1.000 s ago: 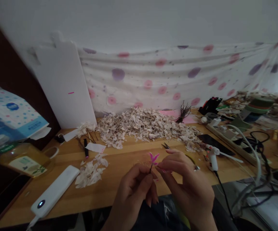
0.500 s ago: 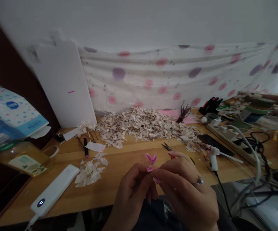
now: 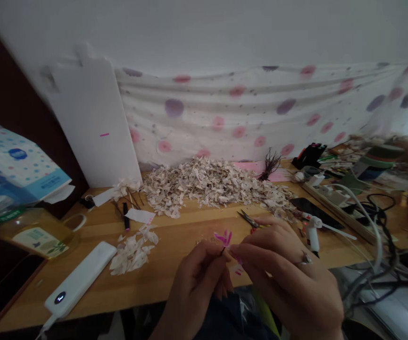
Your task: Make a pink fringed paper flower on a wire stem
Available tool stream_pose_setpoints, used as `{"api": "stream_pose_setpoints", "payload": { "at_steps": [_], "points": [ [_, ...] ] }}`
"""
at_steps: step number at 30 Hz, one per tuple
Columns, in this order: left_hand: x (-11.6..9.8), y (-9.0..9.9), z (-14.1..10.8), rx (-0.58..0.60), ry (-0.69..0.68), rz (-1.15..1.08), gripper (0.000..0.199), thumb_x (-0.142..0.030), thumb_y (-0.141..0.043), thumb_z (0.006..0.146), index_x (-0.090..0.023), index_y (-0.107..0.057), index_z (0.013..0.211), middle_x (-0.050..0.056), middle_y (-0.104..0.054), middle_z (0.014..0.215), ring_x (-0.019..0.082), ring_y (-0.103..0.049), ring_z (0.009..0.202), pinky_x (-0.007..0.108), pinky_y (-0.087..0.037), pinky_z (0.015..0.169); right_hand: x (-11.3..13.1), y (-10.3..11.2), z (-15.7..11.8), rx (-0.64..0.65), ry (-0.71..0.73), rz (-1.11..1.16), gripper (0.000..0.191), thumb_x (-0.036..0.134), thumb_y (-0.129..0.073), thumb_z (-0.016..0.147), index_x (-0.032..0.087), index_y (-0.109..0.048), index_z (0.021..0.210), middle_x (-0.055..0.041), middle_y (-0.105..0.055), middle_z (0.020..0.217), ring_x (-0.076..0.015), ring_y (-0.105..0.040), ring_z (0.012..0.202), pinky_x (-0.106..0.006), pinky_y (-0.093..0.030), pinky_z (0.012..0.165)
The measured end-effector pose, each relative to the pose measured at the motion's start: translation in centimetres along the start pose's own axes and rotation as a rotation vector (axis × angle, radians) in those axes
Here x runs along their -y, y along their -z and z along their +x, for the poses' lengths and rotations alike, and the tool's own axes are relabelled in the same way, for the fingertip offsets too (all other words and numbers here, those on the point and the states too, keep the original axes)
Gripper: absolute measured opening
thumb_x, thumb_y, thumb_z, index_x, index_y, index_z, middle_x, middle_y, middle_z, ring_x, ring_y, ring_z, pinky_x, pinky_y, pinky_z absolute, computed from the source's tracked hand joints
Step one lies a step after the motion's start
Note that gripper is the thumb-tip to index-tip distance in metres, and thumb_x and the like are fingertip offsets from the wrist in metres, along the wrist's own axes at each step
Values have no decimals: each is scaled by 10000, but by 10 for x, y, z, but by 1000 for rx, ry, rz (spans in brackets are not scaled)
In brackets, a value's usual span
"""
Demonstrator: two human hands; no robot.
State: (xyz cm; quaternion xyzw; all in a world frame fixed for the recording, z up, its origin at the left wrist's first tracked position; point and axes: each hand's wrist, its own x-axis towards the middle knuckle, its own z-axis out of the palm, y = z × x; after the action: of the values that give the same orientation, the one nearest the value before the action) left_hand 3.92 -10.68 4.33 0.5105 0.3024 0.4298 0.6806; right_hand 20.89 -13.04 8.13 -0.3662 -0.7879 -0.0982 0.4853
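My left hand (image 3: 197,279) is closed in a pinch on the short dark stem of a small artificial flower (image 3: 224,238). The flower's petals are pink and white and stand upright above the fingertips. Close on the right, my right hand (image 3: 292,271), with a ring on one finger, pinches a white strip with pink marks (image 3: 238,271), partly hidden by the fingers. Behind the right hand lie scissors (image 3: 249,219), blades pointing away to the left, their handles partly covered.
A heap of whitish dried petals (image 3: 204,182) spreads along the back. A smaller petal pile (image 3: 133,255) lies left, near a power bank (image 3: 79,281), a marker (image 3: 126,217) and a bottle (image 3: 37,233). Rightward are a hot glue gun (image 3: 312,231), a power strip (image 3: 341,212) and cables.
My right hand has moved slightly right, away from the flower, with the pink-marked strip now showing below its fingers. More of the scissors shows. The left hand stays nearly still.
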Motion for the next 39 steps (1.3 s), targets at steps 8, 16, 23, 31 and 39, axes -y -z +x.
{"api": "stream_pose_setpoints", "payload": {
  "at_steps": [8,16,23,31,39],
  "points": [
    [0,2,0,44,34,-16,480,-639,-707,866,-171,-600,846,-34,-585,571,74,-479,492,195,-370,507,-3,-2,1,-36,-134,156,187,55,-661,918,230,-670,983,34,-703,806,-130,-685,732,-324,-528,856],
    [9,7,-1,154,0,-91,428,-592,-664,923,-169,-619,880,-25,-589,566,73,-464,464,192,-350,472,-11,-17,-10,-122,-265,284,128,153,-722,933,271,-682,962,46,-696,784,-144,-660,724,-334,-563,908],
    [17,11,0,267,-19,-179,377,-558,-642,955,-188,-587,908,-40,-596,566,59,-463,442,167,-337,454,-9,-26,-13,-303,-434,453,182,227,-805,889,272,-644,959,41,-671,825,-137,-685,801,-263,-581,877],
    [21,13,-1,400,-18,-293,314,-504,-615,989,-199,-586,916,-52,-565,553,61,-465,438,158,-367,468,-9,-30,-8,-325,-491,699,269,259,-845,862,276,-600,972,67,-676,796,-117,-687,746,-284,-577,931],
    [36,17,6,496,-70,-465,249,-415,-550,1033,-192,-607,937,-58,-515,555,62,-427,414,160,-381,469,-12,-34,-16,-224,-582,835,291,364,-826,884,337,-630,1097,58,-693,841,-117,-690,860,-203,-539,827]
  ]
}}
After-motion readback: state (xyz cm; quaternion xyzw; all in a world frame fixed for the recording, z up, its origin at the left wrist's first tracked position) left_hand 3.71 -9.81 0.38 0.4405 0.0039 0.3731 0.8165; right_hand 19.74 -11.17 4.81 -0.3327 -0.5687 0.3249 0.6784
